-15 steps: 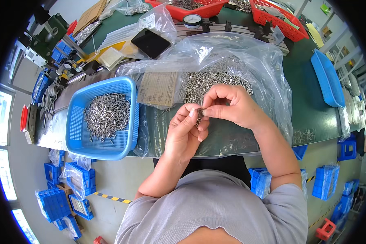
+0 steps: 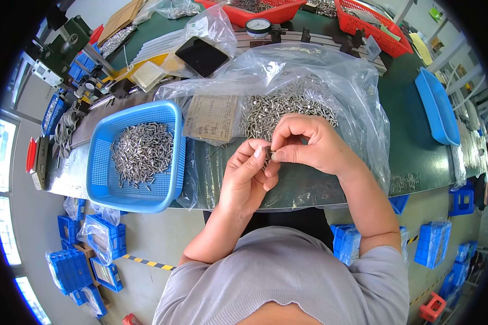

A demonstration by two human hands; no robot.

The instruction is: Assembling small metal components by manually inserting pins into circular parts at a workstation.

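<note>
Over the front of the green table my two hands meet. My left hand [image 2: 246,176] is closed, palm up, with small metal pins [image 2: 267,156] between its thumb and curled fingers. My right hand [image 2: 315,145] pinches thumb to forefinger right against the left fingertips; what lies in that pinch is too small to make out. Just beyond them a heap of loose metal pins [image 2: 287,105] lies on a clear plastic bag [image 2: 358,108]. To the left stands a blue plastic basket [image 2: 177,116] holding a pile of similar pins [image 2: 142,154].
A brown written card [image 2: 210,117] lies between basket and heap. Behind are a black phone [image 2: 201,56], a dial gauge [image 2: 258,27] on a metal rail and red baskets [image 2: 377,32]. At the right edge sits a blue tray [image 2: 436,108]. Blue crates [image 2: 432,244] stand on the floor.
My fingers have shifted very slightly at the small pins; both hands stay together in the same place. The basket and heap look the same.
</note>
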